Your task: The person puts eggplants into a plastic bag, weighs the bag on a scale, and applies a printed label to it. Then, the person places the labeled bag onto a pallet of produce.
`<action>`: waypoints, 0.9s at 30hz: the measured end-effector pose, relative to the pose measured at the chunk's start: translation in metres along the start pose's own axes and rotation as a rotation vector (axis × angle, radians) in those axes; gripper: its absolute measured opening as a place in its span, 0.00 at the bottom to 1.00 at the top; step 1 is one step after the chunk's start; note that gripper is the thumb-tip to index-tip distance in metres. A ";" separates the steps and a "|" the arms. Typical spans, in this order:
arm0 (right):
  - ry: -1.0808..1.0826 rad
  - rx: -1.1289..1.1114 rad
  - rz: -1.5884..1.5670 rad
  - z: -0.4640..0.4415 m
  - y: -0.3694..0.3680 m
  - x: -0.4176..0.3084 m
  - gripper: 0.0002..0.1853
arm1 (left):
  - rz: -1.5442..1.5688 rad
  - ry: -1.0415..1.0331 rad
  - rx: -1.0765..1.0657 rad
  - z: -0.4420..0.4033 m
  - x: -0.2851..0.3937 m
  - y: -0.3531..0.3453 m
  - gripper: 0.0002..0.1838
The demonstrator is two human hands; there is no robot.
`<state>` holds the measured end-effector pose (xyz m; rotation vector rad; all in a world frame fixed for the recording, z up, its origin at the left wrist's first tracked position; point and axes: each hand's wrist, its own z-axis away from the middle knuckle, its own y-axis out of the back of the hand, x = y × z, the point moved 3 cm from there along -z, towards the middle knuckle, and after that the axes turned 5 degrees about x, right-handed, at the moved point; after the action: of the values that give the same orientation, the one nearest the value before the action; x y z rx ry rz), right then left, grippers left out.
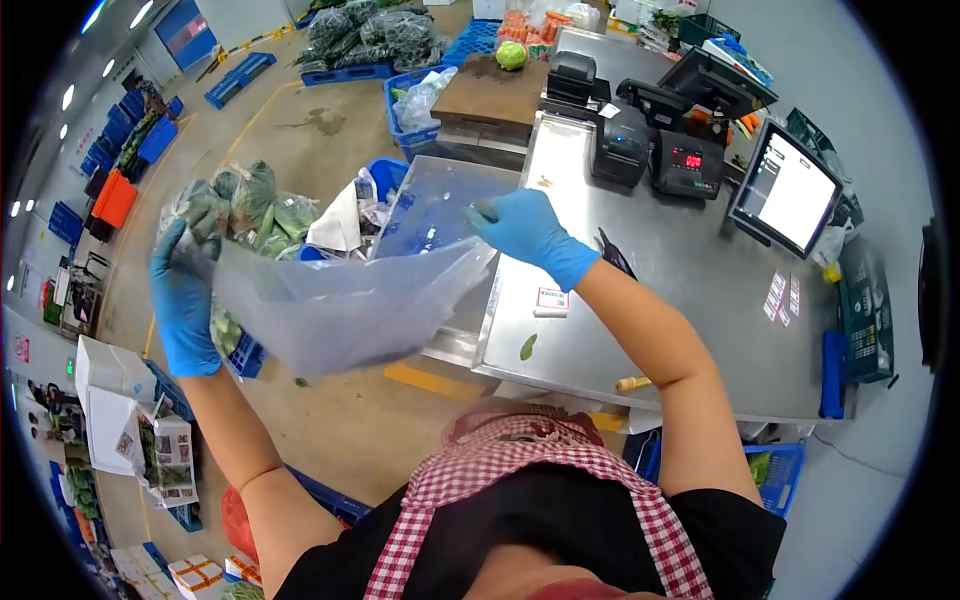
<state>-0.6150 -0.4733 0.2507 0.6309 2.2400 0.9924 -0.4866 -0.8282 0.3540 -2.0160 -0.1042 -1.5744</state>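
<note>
A clear plastic bag [345, 305] is stretched out between my two blue-gloved hands. My left hand [187, 295] grips its left end, in front of the bagged greens on the floor side. My right hand [525, 232] pinches the bag's right end above the near left edge of the steel counter [600, 340]. The bag sags in the middle and looks empty. Below my right hand, a white label [552, 302] and a green leaf [528, 347] lie on the counter.
Bagged greens [260, 205] and a blue basket [387, 177] stand beyond the bag. Printers [622, 145], a scale display [688, 163] and a lit screen [790, 190] stand on the counter. A cutting board [488, 92] with a green vegetable [511, 55] is farther back.
</note>
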 end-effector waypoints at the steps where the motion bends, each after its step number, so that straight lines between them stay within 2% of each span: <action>1: -0.023 -0.032 0.027 -0.003 -0.010 0.010 0.19 | 0.026 0.031 0.037 -0.015 -0.018 0.010 0.18; 4: -0.030 -0.134 0.097 -0.001 -0.050 0.029 0.19 | -0.029 0.187 0.181 -0.036 -0.076 0.036 0.12; 6: -0.042 -0.190 0.113 -0.002 -0.071 0.030 0.19 | 0.113 0.247 0.326 -0.039 -0.122 0.062 0.11; 8: -0.086 -0.259 0.106 0.002 -0.086 0.031 0.20 | -0.099 0.286 0.234 -0.037 -0.151 0.084 0.11; 9: -0.015 -0.167 0.134 0.004 -0.099 0.036 0.15 | -0.197 0.312 0.191 -0.033 -0.168 0.093 0.11; 12: 0.014 -0.335 0.201 0.014 -0.131 0.051 0.12 | -0.356 0.483 0.093 -0.028 -0.218 0.105 0.15; 13: 0.026 -0.365 0.198 0.016 -0.142 0.055 0.11 | -0.471 0.488 0.062 -0.030 -0.231 0.108 0.17; 15: 0.035 -0.428 0.205 0.025 -0.164 0.069 0.09 | -0.497 0.500 0.037 -0.034 -0.252 0.106 0.16; 17: 0.111 -0.391 0.216 0.032 -0.184 0.080 0.07 | -0.560 0.460 0.013 -0.043 -0.271 0.101 0.16; 18: 0.120 -0.426 0.214 0.029 -0.176 0.076 0.06 | -0.597 0.422 -0.017 -0.049 -0.281 0.101 0.15; 19: 0.125 -0.459 0.211 0.026 -0.168 0.069 0.07 | -0.607 0.468 -0.020 -0.059 -0.297 0.109 0.13; 21: 0.028 -0.356 0.208 0.026 -0.168 0.067 0.13 | -0.629 0.392 -0.036 -0.070 -0.302 0.100 0.14; 24: 0.312 0.003 -0.039 0.024 -0.124 0.045 0.22 | -0.846 0.259 -0.063 -0.089 -0.300 0.092 0.18; 27: 0.014 0.010 -0.125 0.040 -0.095 0.063 0.26 | -1.063 0.191 0.001 -0.097 -0.293 0.095 0.21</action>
<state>-0.6488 -0.4721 0.1344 0.4833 2.2678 0.9269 -0.6220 -0.8717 0.0642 -1.8592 -1.2631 -2.3310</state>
